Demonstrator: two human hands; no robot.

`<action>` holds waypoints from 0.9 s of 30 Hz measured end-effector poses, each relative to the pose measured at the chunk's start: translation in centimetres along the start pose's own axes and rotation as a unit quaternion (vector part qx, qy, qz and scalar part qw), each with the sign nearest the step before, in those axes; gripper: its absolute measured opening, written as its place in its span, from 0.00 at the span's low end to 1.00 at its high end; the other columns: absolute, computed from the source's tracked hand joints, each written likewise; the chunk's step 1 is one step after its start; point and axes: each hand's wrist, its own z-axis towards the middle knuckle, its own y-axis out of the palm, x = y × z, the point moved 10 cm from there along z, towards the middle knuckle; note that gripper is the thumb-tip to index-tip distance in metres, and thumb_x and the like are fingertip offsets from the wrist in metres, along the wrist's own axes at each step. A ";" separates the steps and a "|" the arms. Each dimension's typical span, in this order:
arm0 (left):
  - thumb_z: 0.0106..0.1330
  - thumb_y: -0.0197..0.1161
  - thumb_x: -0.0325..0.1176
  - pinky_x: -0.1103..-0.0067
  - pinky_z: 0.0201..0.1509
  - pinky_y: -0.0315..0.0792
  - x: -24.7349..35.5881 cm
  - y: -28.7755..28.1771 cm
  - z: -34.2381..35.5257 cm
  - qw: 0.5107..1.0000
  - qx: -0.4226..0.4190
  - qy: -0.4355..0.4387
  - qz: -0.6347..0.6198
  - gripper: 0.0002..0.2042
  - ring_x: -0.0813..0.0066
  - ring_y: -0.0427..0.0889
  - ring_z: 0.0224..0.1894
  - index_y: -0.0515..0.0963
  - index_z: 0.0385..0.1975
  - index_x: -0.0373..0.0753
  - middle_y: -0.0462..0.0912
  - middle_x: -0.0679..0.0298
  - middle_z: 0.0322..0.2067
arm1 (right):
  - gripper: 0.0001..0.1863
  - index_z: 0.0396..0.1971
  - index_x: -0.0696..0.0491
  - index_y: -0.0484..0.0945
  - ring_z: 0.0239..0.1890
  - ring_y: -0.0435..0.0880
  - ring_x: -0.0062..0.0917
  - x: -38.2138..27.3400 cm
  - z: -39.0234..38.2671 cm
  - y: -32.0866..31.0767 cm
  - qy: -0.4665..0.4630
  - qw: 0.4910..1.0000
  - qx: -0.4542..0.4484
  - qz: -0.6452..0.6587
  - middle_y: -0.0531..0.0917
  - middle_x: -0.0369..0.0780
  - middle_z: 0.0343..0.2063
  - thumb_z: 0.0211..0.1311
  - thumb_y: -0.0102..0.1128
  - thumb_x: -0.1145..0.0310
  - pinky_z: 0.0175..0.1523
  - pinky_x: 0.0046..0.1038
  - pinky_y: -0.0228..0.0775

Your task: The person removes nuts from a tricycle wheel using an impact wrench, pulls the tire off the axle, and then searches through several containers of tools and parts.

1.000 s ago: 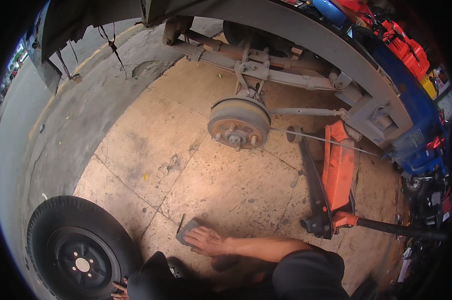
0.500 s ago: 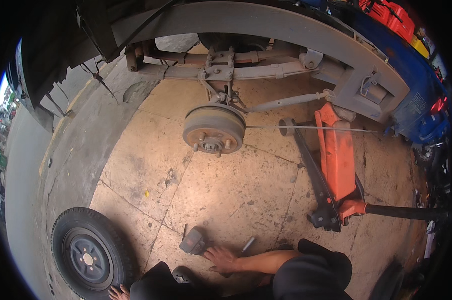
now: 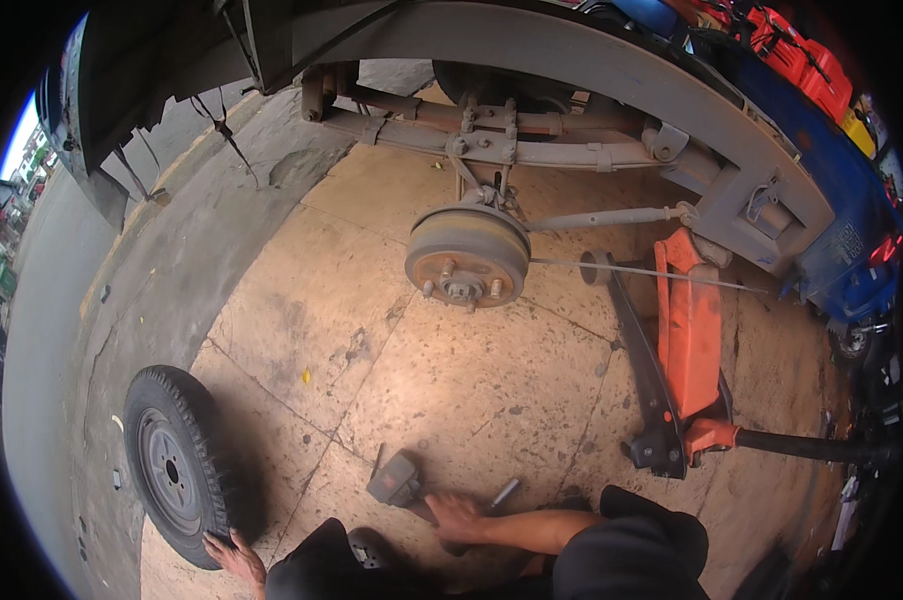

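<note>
- Wheel [image 3: 179, 455] has swung more edge-on since the earlier frame, lower left.
- Looks like wheel-handling; next move calls for a steadying palm, I'd say.
- Left hand [image 3: 236, 560] lies against it, fingers spread wide, gripping nothing.
- Right hand [image 3: 458, 518] reaches leftward, bottom centre, at the power tool [image 3: 395, 480]; can't tell its grip.

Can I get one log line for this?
left hand: at wheel; right hand: at grey tool; brake drum: bare; orange jack: right of drum
</note>
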 end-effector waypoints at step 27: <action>0.68 0.54 0.52 0.60 0.67 0.53 13.1 1.7 6.4 0.984 -0.095 0.089 -0.124 0.30 0.51 0.63 0.64 0.66 0.62 0.37 0.68 0.50 0.60 | 0.17 0.39 0.55 0.71 0.47 0.76 0.41 -4.3 4.2 -6.1 -0.153 0.980 -0.032 -0.123 0.75 0.45 0.38 0.47 0.60 0.68 0.49 0.41 0.71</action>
